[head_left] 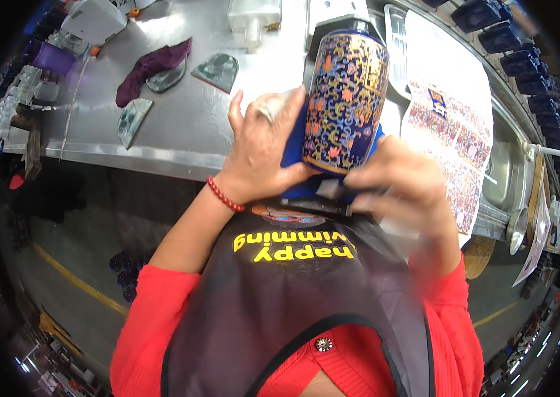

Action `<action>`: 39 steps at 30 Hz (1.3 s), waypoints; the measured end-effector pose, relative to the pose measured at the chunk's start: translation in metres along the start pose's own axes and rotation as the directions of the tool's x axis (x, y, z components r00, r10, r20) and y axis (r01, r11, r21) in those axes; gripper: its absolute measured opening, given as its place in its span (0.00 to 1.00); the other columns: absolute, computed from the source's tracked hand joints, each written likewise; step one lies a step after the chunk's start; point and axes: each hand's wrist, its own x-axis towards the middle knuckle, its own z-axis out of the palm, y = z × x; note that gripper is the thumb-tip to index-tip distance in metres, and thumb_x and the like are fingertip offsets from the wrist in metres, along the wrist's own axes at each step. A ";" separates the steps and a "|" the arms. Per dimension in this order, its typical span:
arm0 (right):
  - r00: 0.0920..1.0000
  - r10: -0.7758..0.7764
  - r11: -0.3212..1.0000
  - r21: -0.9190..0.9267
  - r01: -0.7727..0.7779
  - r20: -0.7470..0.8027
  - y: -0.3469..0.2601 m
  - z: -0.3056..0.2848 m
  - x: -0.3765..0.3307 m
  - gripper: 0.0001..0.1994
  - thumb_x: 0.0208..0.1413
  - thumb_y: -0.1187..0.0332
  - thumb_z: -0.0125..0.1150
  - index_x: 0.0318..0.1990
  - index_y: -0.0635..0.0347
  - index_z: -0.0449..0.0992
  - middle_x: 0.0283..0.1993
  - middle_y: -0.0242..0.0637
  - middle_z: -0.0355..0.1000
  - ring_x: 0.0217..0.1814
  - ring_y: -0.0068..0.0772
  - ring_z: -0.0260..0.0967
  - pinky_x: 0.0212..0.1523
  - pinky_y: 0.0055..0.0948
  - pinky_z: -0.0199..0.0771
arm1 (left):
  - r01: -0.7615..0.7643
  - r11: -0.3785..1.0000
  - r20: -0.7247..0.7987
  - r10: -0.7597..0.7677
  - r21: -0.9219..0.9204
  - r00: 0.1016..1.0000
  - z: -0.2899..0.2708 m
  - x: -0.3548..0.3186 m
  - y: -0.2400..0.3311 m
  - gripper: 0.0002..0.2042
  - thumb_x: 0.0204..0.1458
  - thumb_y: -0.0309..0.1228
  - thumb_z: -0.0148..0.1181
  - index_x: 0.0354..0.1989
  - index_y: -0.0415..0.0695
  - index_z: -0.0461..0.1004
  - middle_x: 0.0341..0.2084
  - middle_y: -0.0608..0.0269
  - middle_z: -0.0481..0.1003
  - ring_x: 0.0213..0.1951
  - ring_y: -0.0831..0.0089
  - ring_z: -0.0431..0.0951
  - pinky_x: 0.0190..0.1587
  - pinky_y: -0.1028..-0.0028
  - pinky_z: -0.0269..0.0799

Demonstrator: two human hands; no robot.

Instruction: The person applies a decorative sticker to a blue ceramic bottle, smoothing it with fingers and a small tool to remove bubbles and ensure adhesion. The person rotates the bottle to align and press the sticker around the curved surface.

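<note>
A dark blue bottle (345,99) with a gold, red and green floral pattern lies on its side, neck away from me, over a blue cloth (295,142). My left hand (261,139) holds its left side, index finger along the body and thumb at the base. A pale wrap covers part of one finger. My right hand (402,175) is at the lower right of the bottle's base, blurred by motion, with its fingers bent together. By its fingertips shows a small pale piece (329,189), too blurred to name.
A purple cloth (151,69) and flat green-and-white wedge pieces (217,71) lie on the metal table (181,126) to the left. At the right are a printed pattern sheet (455,142), a clear tray (397,46) and a sink (506,172). Dark blue vessels (521,63) line the far right.
</note>
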 end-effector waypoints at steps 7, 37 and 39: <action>0.993 -0.085 0.995 -0.041 0.089 0.086 0.002 0.008 -0.034 0.19 0.41 0.76 0.78 0.45 0.58 0.84 0.31 0.34 0.70 0.35 0.35 0.71 0.34 0.33 0.72 | -0.076 0.980 -0.057 0.088 0.186 0.994 -0.013 0.007 0.010 0.49 0.45 0.64 0.67 0.70 0.39 0.65 0.28 0.54 0.76 0.62 0.55 0.65 0.68 0.33 0.36; 0.899 0.176 0.936 -0.216 -0.279 -0.401 0.003 0.024 -0.060 0.18 0.62 0.82 0.59 0.59 0.66 0.75 0.56 0.49 0.76 0.49 0.37 0.76 0.48 0.32 0.77 | -0.146 0.989 -0.273 0.149 0.033 0.950 0.000 -0.034 0.046 0.20 0.50 0.40 0.67 0.54 0.60 0.82 0.59 0.64 0.77 0.66 0.63 0.61 0.71 0.46 0.38; 0.930 0.067 0.905 -0.371 -0.209 -0.360 0.007 0.028 -0.057 0.22 0.57 0.85 0.58 0.60 0.65 0.76 0.62 0.54 0.74 0.57 0.46 0.75 0.55 0.37 0.75 | -0.128 0.992 -0.269 0.127 0.016 0.955 0.000 -0.035 0.046 0.20 0.50 0.40 0.67 0.54 0.58 0.82 0.59 0.62 0.77 0.65 0.62 0.62 0.70 0.46 0.38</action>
